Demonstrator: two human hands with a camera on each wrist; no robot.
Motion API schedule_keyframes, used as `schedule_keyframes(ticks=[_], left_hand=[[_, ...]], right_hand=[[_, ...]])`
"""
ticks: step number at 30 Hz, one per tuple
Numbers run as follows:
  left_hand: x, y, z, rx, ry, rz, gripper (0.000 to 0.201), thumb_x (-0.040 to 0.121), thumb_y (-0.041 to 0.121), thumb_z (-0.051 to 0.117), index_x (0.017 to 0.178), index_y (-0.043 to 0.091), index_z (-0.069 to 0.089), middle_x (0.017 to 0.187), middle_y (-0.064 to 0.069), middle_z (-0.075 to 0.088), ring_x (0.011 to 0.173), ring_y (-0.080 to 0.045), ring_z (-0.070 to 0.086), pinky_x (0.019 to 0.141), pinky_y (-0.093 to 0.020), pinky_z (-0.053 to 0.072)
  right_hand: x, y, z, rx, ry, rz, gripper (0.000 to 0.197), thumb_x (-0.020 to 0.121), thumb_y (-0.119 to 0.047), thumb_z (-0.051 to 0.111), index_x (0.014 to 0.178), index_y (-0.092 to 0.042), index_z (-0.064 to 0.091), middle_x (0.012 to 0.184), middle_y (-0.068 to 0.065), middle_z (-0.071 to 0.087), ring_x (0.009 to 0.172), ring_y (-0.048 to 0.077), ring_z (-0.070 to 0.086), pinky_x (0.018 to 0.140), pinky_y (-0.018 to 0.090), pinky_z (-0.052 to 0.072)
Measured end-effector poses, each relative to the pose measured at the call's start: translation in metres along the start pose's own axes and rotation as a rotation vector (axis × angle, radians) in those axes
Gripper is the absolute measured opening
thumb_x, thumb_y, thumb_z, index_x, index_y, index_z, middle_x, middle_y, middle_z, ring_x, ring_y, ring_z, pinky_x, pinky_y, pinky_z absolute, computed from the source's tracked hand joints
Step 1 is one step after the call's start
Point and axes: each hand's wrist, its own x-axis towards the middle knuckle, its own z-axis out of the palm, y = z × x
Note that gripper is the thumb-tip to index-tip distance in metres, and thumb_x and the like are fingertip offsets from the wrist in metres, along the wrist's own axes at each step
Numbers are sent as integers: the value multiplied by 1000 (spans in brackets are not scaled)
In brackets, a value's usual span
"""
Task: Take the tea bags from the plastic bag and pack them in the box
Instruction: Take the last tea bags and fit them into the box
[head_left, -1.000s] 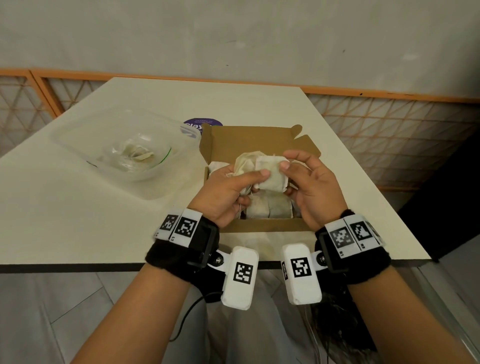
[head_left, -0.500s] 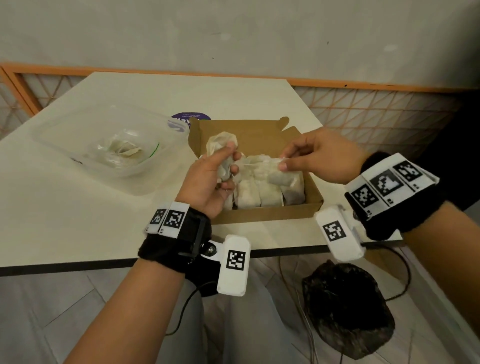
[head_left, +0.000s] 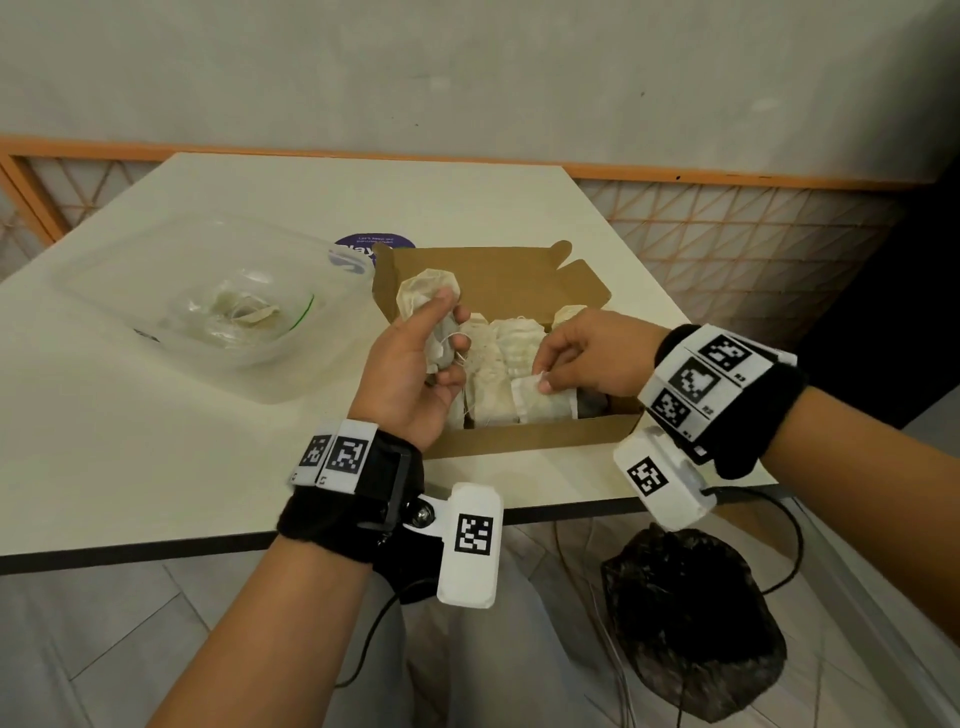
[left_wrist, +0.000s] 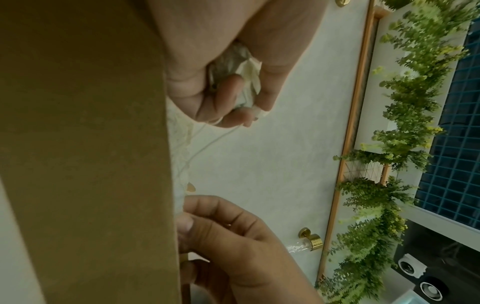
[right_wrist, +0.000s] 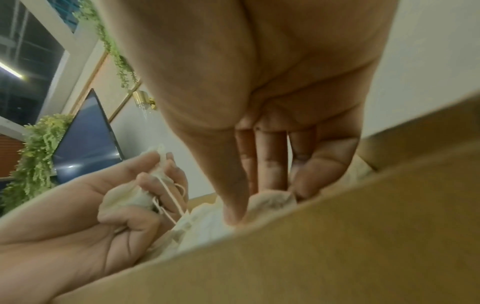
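Observation:
An open brown cardboard box (head_left: 540, 439) sits near the table's front edge with several tea bags (head_left: 493, 364) standing in a row inside. My left hand (head_left: 447, 332) hovers over the box's left end and grips a bunch of tea bags (head_left: 427, 291) with their strings dangling; the left wrist view shows the same bunch (left_wrist: 241, 67) in my curled fingers. My right hand (head_left: 545, 374) reaches into the box's right part and pinches one tea bag (head_left: 545, 405) lying near the front wall. The plastic bag (head_left: 244, 312) holds a few more tea bags.
The plastic bag lies in a clear plastic tub (head_left: 291, 374) left of the box. A purple round sticker (head_left: 374, 243) shows behind the box. A dark bag (head_left: 691, 623) and cables sit on the floor under the table's right front corner.
My right hand took one tea bag from the bunch and lowered it into the right front of the box. My left hand stays over the box's left end with the rest.

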Motion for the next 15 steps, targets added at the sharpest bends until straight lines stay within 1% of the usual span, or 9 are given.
schedule_keyframes(ticks=[1, 3, 4, 5, 8, 10, 12, 14, 15], left_hand=[[0, 0, 0, -8, 3, -2, 8, 92, 27, 57, 89, 20, 56, 78, 4, 57, 56, -3, 47, 35, -12, 27], [1, 1, 0, -28, 7, -14, 13, 93, 32, 55, 91, 19, 55, 79, 3, 56, 58, -4, 47, 36, -12, 27], [1, 2, 0, -39, 7, -27, 18, 94, 36, 53, 92, 18, 55, 79, 3, 56, 58, -5, 47, 36, -12, 26], [2, 2, 0, -50, 2, -43, 22, 94, 39, 50, 94, 17, 54, 78, 2, 56, 58, -5, 47, 36, -12, 25], [2, 4, -1, -80, -31, -107, 38, 94, 50, 42, 93, 15, 55, 79, 1, 56, 56, -6, 48, 35, -13, 24], [1, 5, 0, -92, -48, -146, 42, 94, 53, 40, 95, 14, 56, 80, -1, 57, 54, -7, 49, 34, -13, 25], [0, 6, 0, -91, -60, -169, 43, 95, 52, 40, 98, 13, 56, 79, -2, 59, 51, -8, 51, 34, -13, 24], [-2, 5, 2, -82, -61, -183, 44, 97, 49, 38, 105, 10, 55, 80, -4, 60, 52, -9, 52, 34, -14, 25], [-1, 4, 2, -81, -54, -185, 44, 98, 47, 37, 109, 9, 55, 82, -5, 62, 56, -10, 54, 35, -14, 28]], right_hand=[[-2, 0, -1, -17, 47, -9, 7, 80, -15, 70, 85, -17, 65, 59, -13, 61, 54, -2, 53, 61, 18, 41], [-10, 2, -2, -66, 228, -51, 11, 82, -16, 67, 92, -18, 65, 78, -7, 62, 71, 3, 55, 71, 17, 44], [-16, 2, -1, -60, 305, -82, 10, 83, -15, 65, 92, -19, 64, 81, -7, 62, 74, 5, 55, 71, 14, 43], [-21, 2, 2, -47, 327, -108, 9, 84, -14, 62, 91, -20, 65, 82, -7, 61, 75, 5, 55, 68, 10, 42], [-31, 4, 20, -104, 148, -137, 16, 87, -14, 57, 93, -21, 69, 83, -7, 64, 78, 6, 57, 66, 6, 41], [-30, 7, 29, -148, 126, -139, 17, 89, -16, 56, 96, -20, 71, 89, -1, 69, 83, 12, 59, 68, 11, 42], [-29, 3, 26, -58, 241, -156, 15, 88, -17, 57, 91, -21, 71, 87, -1, 69, 79, 10, 61, 66, 14, 43], [-29, -10, 20, 130, 379, -216, 11, 88, -18, 60, 82, -22, 68, 77, -7, 65, 66, 0, 58, 60, 9, 43], [-30, -19, 17, 208, 424, -252, 9, 87, -20, 62, 79, -22, 66, 73, -9, 62, 63, -2, 55, 60, 8, 43]])
